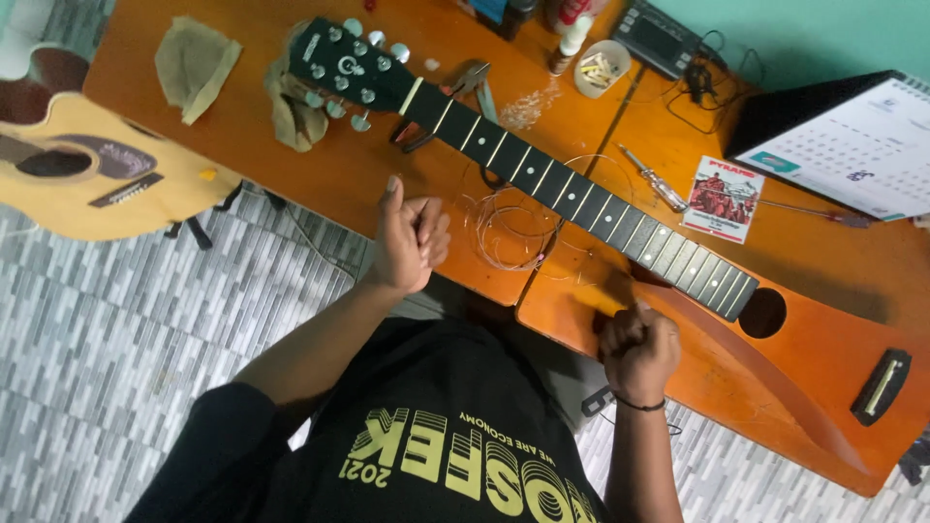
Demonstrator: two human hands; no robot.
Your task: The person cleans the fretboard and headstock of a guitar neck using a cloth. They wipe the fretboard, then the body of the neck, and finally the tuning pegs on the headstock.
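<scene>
Leftmost, a second acoustic guitar [82, 174] is seen propped beyond the orange table [291, 165], off the work surface. Two tan cloths [197, 66] are laid on the table, one tucked beneath the black headstock [347, 66], apparently as padding. The left hand [409, 242] is held above the table edge, fingers curled loosely, thumb raised; a thin wire may be pinched, though this cannot be told. Coiled old strings [513, 232] are gathered under the stringless fretboard [581, 203], which is laid diagonally across the table. Pliers [475, 82] and a small cup [601, 68] are kept near the neck, a screwdriver [657, 182] and a red packet [722, 199] beside it. The right hand [637, 349] is closed as a fist against the orange guitar body [775, 378], steadying it by the soundhole [762, 313].
</scene>
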